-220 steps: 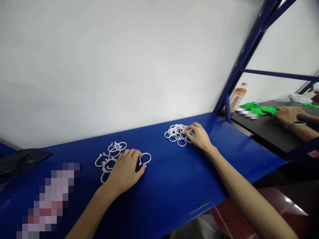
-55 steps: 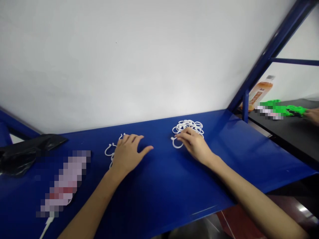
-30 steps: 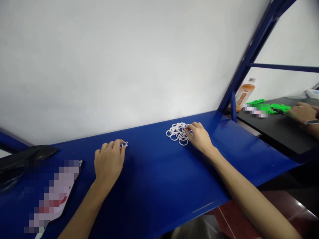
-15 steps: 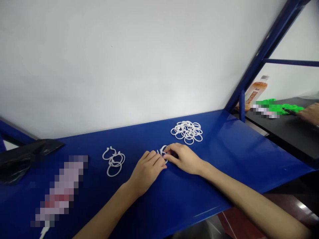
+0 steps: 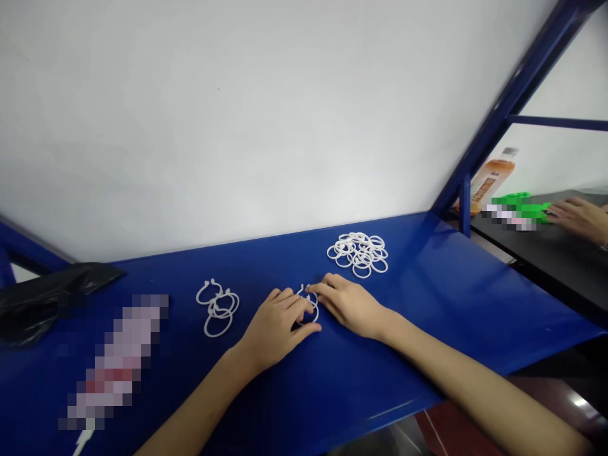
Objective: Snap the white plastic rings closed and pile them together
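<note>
Both hands meet at the middle of the blue shelf (image 5: 427, 316). My left hand (image 5: 275, 326) and my right hand (image 5: 349, 304) pinch the same white plastic ring (image 5: 310, 305) between their fingertips. The ring rests low against the shelf surface. A pile of several closed white rings (image 5: 358, 253) lies behind my right hand. A smaller cluster of opened white rings (image 5: 217, 307) lies to the left of my left hand.
A black bag (image 5: 47, 294) and a blurred flat packet (image 5: 114, 361) lie at the left. A blue frame post (image 5: 503, 107) rises at the right. Beyond it, on a black table (image 5: 546, 247), stand an orange bottle (image 5: 489, 177) and green parts (image 5: 517, 204), with another person's hand (image 5: 577, 218).
My left hand left the opened cluster and my right hand left the closed pile. Both came together at the shelf's middle on one white ring. In the last half second they barely shifted.
</note>
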`<state>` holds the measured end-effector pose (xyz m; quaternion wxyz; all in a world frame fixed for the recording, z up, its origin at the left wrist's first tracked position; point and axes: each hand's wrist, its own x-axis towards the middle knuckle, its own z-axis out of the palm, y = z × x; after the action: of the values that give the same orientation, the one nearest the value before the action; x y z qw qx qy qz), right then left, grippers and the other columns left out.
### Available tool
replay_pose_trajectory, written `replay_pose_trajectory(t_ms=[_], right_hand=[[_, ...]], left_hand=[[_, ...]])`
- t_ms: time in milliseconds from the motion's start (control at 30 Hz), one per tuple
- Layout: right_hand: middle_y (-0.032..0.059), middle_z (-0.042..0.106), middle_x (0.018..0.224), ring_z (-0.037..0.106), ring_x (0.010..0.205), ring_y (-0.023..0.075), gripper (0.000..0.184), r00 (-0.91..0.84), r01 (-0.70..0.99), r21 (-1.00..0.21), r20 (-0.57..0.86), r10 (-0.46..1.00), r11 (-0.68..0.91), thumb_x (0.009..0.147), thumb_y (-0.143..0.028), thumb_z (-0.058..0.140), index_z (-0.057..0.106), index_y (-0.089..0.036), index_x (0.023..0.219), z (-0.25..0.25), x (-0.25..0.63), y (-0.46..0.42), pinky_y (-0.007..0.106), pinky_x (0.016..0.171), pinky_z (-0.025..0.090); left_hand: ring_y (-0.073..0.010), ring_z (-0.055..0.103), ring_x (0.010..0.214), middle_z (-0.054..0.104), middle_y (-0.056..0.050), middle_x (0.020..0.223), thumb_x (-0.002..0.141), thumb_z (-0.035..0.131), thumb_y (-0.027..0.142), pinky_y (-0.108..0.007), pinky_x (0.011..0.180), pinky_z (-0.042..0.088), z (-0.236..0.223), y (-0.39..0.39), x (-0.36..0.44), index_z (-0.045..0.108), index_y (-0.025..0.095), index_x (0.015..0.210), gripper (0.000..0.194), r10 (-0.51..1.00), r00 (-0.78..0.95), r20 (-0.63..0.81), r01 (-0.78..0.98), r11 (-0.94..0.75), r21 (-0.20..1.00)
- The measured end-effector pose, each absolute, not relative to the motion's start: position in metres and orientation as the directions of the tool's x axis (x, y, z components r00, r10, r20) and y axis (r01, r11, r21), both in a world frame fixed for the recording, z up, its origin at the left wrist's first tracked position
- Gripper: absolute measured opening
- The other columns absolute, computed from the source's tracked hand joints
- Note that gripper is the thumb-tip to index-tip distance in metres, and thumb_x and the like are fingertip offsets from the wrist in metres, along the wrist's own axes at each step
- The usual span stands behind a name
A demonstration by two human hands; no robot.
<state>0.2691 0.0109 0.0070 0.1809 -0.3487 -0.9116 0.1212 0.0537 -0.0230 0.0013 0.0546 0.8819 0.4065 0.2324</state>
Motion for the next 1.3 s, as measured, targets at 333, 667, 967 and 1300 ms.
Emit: replay_pose_trajectory(t_ms=[333, 667, 967, 1300], right_hand=[[0.0078, 0.06, 0.093, 0.057, 0.084, 0.0199, 0.016, -0.657, 0.664, -0.243, 0.262, 0.707, 0.708, 0.099, -0.028, 0.052, 0.061, -0.017, 0.092, 0.007, 0.268, 0.013, 0.033, 0.078, 0.05], [0.0016, 0.063, 0.09, 0.06, 0.076, 0.0134, 0.013, -0.612, 0.469, -0.62, 0.286, 0.737, 0.63, 0.089, -0.007, 0.058, 0.059, -0.019, 0.096, 0.003, 0.27, 0.017, 0.026, 0.071, 0.049], [0.0073, 0.066, 0.104, 0.063, 0.094, 0.0191, 0.028, -0.642, 0.328, -0.583, 0.439, 0.628, 0.743, 0.089, -0.041, 0.069, 0.06, -0.02, 0.105, 0.013, 0.265, 0.004, 0.034, 0.083, 0.053], [0.0025, 0.071, 0.084, 0.066, 0.07, 0.0134, 0.015, -0.455, 0.368, -0.667, 0.479, 0.751, 0.648, 0.098, -0.032, 0.057, 0.064, -0.02, 0.102, 0.007, 0.262, 0.002, 0.024, 0.063, 0.051]], left_hand=[[-0.0165, 0.054, 0.063, 0.061, 0.003, 0.063, 0.092, 0.06, 0.044, -0.036, 0.074, 0.034, 0.004, -0.021, 0.049, 0.061, 0.022, 0.075, 0.028, 0.833, 0.39, 0.394, 0.85, -0.49, 0.194], [-0.0214, 0.057, 0.093, 0.072, -0.003, 0.099, 0.095, 0.058, 0.033, -0.037, 0.085, 0.039, 0.001, -0.02, 0.048, 0.064, 0.024, 0.118, 0.025, 0.787, 0.435, 0.438, 0.79, -0.567, 0.233], [-0.0183, 0.056, 0.083, 0.071, 0.001, 0.083, 0.096, 0.056, 0.03, -0.035, 0.081, 0.039, 0.001, -0.019, 0.051, 0.064, 0.022, 0.082, 0.018, 0.855, 0.3, 0.423, 0.758, -0.483, 0.439], [-0.0153, 0.065, 0.075, 0.07, 0.002, 0.083, 0.092, 0.059, 0.04, -0.028, 0.069, 0.048, 0.012, -0.024, 0.053, 0.064, 0.023, 0.094, 0.018, 0.922, 0.155, 0.355, 0.517, -0.382, 0.766]])
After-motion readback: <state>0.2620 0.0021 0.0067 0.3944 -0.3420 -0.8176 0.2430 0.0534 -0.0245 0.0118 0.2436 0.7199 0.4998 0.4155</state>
